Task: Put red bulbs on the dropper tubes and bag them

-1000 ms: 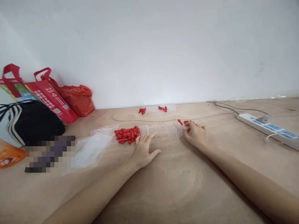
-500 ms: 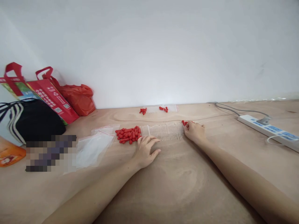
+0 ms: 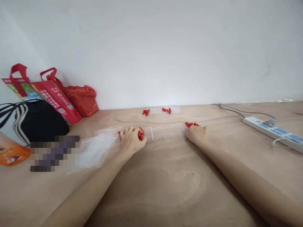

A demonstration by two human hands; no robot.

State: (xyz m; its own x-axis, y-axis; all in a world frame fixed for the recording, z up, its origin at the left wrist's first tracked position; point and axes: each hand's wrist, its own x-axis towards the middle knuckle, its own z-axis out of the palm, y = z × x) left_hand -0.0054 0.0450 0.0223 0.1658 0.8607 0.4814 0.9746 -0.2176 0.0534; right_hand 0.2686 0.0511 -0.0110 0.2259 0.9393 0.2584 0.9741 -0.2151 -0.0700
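Observation:
My left hand (image 3: 132,141) lies over a pile of red rubber bulbs (image 3: 141,135), its fingers curled around them, hiding most of the pile. From there a long row of thin clear tubes (image 3: 165,133) runs to the right, laid side by side on the wooden table. At the row's right end rests my right hand (image 3: 197,133), closed, with its fingertips out of sight. Several more red bulbs (image 3: 191,124) show just beyond its knuckles. What its fingers hold is hidden.
Clear zip bags (image 3: 96,150) lie left of the pile. Another bag (image 3: 175,109) with red bulbs (image 3: 146,112) lies near the wall. Red shopping bags (image 3: 58,97), a black drawstring bag (image 3: 44,123) and an orange pouch (image 3: 14,156) stand left. A power strip (image 3: 272,130) lies right.
My left hand has moved left, from the tubes' near edge onto the red bulb pile. My right hand stays at the row's right end, and more red bulbs show beyond it.

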